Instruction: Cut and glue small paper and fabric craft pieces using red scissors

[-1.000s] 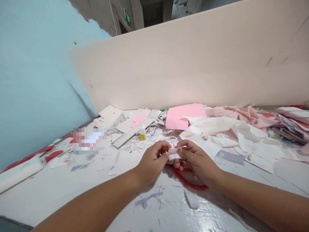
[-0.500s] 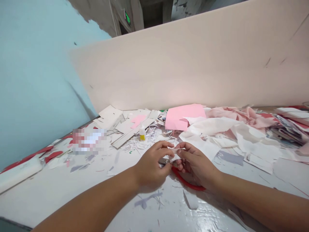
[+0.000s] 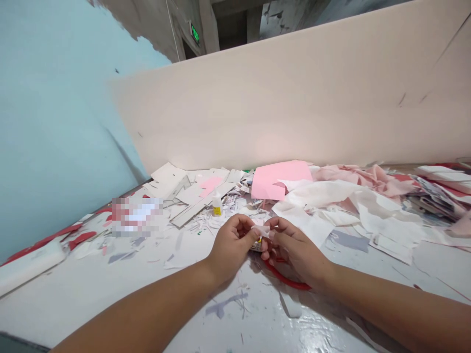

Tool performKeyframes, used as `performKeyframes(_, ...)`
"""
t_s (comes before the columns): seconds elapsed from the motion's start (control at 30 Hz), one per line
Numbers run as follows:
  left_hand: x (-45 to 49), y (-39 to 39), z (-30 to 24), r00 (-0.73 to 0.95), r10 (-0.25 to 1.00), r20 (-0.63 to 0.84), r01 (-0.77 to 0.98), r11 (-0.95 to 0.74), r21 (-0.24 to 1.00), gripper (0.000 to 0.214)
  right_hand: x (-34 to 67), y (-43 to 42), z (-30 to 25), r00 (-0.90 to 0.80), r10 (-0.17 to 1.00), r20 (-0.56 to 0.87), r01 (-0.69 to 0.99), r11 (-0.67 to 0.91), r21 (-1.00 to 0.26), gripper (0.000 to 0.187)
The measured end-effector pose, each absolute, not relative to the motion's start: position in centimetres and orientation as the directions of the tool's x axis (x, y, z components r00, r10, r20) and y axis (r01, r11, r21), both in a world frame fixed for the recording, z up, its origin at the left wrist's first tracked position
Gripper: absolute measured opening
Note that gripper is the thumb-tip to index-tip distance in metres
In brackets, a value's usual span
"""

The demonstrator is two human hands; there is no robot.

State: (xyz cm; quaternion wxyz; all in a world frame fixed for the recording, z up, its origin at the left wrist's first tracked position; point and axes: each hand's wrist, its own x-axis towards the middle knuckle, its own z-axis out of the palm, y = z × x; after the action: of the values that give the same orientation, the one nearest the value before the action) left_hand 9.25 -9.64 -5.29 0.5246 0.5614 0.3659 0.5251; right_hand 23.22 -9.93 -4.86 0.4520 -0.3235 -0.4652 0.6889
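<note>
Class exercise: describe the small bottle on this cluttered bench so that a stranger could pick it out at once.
Find the large pink sheet against the beige board at the back of the bench. Left of it, just beyond the person's left hand, a small white bottle stands upright among white paper scraps. Its yellow label sets it apart from the flat paper around it.

A small glue bottle point(image 3: 217, 207) stands beside scattered white paper scraps point(image 3: 230, 202).

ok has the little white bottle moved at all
No, the white bottle sits in the same place relative to the pink paper sheet, so no shift either way.
</note>
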Motion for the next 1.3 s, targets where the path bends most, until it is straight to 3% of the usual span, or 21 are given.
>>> performKeyframes(0.23, 9.2, -9.5, -5.25, 0.052, 0.974, 0.221, -0.006, -0.221, 0.975, 0.019, 23.57, -9.43, -5.67, -0.291, 0.949, 0.124, -0.072, 0.107, -0.992, 0.02)
performKeyframes(0.4, 9.32, -9.68, -4.96, 0.042, 0.99, 0.132, -0.094, -0.127, 0.987, 0.028, 23.64, -9.16, -5.92, -0.19, 0.979, 0.073, -0.006, 0.073, -0.997, 0.027)
performKeyframes(0.6, 9.12, -9.7, -4.86, 0.077, 0.993, 0.086, -0.147, -0.074, 0.986, 0.03, 23.57, -9.23, -5.78, -0.189, 0.979, 0.071, -0.014, 0.07, -0.997, 0.032)
performKeyframes(0.87, 9.21, -9.68, -4.81, 0.099, 0.995, 0.032, -0.199, -0.012, 0.98, 0.032, 23.78, -9.46, -5.58, -0.128, 0.962, 0.239, 0.163, 0.258, -0.952, 0.028)
performKeyframes(1.0, 9.21, -9.63, -4.81, 0.06, 0.997, 0.051, -0.173, -0.04, 0.984, 0.033, 23.71, -9.48, -5.77, -0.12, 0.962, 0.244, 0.244, 0.267, -0.932, 0.025)
performKeyframes(1.2, 9.13, -9.59, -4.7, 0.015, 0.99, 0.142, -0.08, -0.141, 0.987, 0.035, 23.43, -9.64, -5.55, -0.193, 0.971, 0.143, 0.142, 0.172, -0.975, 0.024)
performKeyframes(1.3, 9.09, -9.7, -4.77, 0.069, 0.986, 0.153, -0.052, -0.15, 0.987, 0.034, 23.78, -9.43, -5.08, -0.215, 0.962, 0.169, 0.295, 0.229, -0.928, 0.02)
